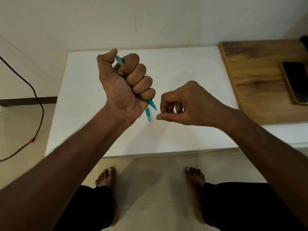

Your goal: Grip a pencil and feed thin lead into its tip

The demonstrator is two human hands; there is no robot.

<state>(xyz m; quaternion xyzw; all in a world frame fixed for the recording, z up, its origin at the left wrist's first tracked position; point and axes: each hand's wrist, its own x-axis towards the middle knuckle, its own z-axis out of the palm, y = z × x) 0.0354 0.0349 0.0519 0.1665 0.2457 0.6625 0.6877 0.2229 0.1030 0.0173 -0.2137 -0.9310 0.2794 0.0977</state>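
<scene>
My left hand (124, 84) is clenched in a fist round a teal pen (152, 105), raised over a white table top (183, 67). The pen's top end pokes out by my thumb and its tip points down to the right below my little finger. A second teal pen (148, 115) shows just under that hand; whether it lies on the table or is held I cannot tell. My right hand (185, 105) hovers to the right of the pens with fingers curled inward and thumb stretched left, holding nothing.
A wooden surface (253, 77) adjoins the table on the right, with a dark phone (295, 82) lying on it. A black cable (35, 97) with a red clip runs over the tiled floor at left. My bare feet stand in front of the table's near edge.
</scene>
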